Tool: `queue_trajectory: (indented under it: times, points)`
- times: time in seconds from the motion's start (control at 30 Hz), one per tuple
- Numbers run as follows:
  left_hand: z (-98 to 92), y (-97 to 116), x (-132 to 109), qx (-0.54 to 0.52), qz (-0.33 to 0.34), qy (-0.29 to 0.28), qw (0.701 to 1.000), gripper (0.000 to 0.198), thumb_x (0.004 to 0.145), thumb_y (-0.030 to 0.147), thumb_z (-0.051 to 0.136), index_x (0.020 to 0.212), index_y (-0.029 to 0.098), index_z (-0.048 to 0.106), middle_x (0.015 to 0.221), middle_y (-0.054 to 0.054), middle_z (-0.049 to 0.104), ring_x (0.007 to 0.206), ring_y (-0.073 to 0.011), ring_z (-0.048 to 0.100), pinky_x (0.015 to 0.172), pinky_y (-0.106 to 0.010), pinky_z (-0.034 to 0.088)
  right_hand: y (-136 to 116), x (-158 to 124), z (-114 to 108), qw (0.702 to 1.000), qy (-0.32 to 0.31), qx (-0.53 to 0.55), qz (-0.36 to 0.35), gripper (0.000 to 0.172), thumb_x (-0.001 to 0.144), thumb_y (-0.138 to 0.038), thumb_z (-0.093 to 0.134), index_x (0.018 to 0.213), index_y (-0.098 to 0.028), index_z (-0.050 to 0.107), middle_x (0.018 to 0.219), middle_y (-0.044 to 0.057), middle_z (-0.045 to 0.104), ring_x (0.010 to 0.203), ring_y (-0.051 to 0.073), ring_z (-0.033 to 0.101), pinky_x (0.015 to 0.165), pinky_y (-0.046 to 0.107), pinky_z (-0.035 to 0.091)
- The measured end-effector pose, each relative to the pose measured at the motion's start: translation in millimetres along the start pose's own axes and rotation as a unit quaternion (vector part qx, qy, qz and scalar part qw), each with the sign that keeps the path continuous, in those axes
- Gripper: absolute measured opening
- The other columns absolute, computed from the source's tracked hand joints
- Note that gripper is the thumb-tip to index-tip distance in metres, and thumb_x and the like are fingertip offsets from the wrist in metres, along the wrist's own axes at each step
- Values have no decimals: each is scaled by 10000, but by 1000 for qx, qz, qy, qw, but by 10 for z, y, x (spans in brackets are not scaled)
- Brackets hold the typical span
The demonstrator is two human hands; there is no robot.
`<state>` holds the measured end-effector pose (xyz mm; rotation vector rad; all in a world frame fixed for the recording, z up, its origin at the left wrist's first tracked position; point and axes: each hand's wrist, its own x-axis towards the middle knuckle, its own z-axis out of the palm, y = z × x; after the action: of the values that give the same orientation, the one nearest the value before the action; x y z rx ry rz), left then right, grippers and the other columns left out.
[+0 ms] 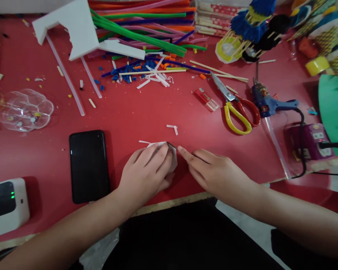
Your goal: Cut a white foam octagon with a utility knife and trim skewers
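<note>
Near the table's front edge, my left hand point(148, 168) presses down on a small white piece, apparently foam board point(174, 163), its fingers covering most of it. My right hand point(214, 168) pinches a thin dark blade point(171, 145) whose tip meets the white piece's upper edge beside my left fingertips. The blade's handle is hidden inside my right hand. A narrow white strip point(144, 142) pokes out at the piece's upper left. Just beyond lie white offcuts point(173, 128).
Left of my hands lie a black phone point(89, 167) and a white device point(8, 206). Scissors point(232, 105), a blue glue gun point(270, 101) and a purple power socket point(312, 140) sit right. Pipe cleaners point(146, 32), scraps and a white foam sheet point(87, 33) are at the back.
</note>
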<state>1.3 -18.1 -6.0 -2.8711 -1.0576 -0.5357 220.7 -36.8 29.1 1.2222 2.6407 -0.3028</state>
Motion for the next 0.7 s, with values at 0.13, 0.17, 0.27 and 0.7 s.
queue_trajectory:
  times: [0.13, 0.17, 0.27, 0.7]
  points:
    - [-6, -5, 15, -3, 7, -4, 1000, 329, 896, 285, 609, 1163, 109, 686, 1191, -125, 719, 1090, -277, 657, 871, -385, 560, -13, 23, 0, 999, -3, 41, 24, 549, 916, -27, 373, 1442, -86, 520, 962, 129, 735, 640, 166, 617, 558, 282, 516]
    - [-9, -7, 15, -4, 8, -6, 1000, 328, 895, 280, 611, 1165, 109, 686, 1201, -123, 717, 1083, -275, 660, 864, -385, 563, -19, 29, 17, 998, 8, 49, 28, 548, 917, -39, 387, 1444, -106, 525, 953, 127, 734, 641, 170, 618, 561, 285, 516]
    - [-16, -14, 11, -5, 3, -12, 1000, 334, 894, 276, 611, 1185, 127, 683, 1222, -108, 716, 1072, -274, 663, 854, -390, 565, -35, 26, 83, 995, 46, 69, 46, 595, 906, -52, 411, 1484, -174, 488, 918, 106, 734, 659, 177, 621, 581, 288, 522]
    - [-3, -24, 1, 3, -3, -5, 1000, 347, 903, 299, 590, 1205, 157, 686, 1253, -47, 724, 1039, -262, 672, 818, -387, 566, -73, -222, 169, 994, 106, -14, -36, 484, 876, 18, 432, 1294, -91, 649, 1192, 152, 724, 817, 199, 678, 640, 305, 591]
